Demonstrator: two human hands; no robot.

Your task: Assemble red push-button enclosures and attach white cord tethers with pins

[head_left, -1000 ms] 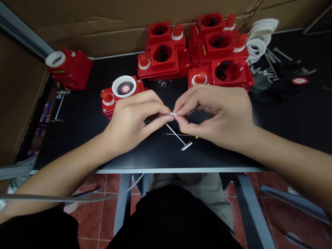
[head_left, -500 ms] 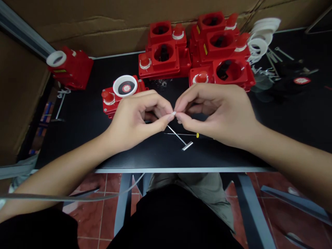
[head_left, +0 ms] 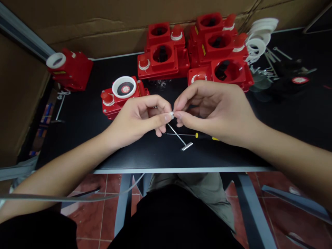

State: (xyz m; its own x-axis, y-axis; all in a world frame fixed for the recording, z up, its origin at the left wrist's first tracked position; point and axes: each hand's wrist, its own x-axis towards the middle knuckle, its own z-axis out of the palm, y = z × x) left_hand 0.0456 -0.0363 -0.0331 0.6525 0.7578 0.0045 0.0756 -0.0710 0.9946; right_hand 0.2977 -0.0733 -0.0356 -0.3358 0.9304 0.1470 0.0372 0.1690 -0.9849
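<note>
Now your left hand (head_left: 136,119) pinches the small white piece (head_left: 171,114), lower fingers newly showing beneath the thumb; your right hand (head_left: 220,112) grips its right end by the fingertips. More white shows than before, suggesting a regrip.

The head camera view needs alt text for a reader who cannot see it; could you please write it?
A person's left hand and right hand hold a small white piece at their fingertips over a black table. A T-shaped metal tool and a thin yellow-ended rod lie below; red housings stand farther back.
</note>
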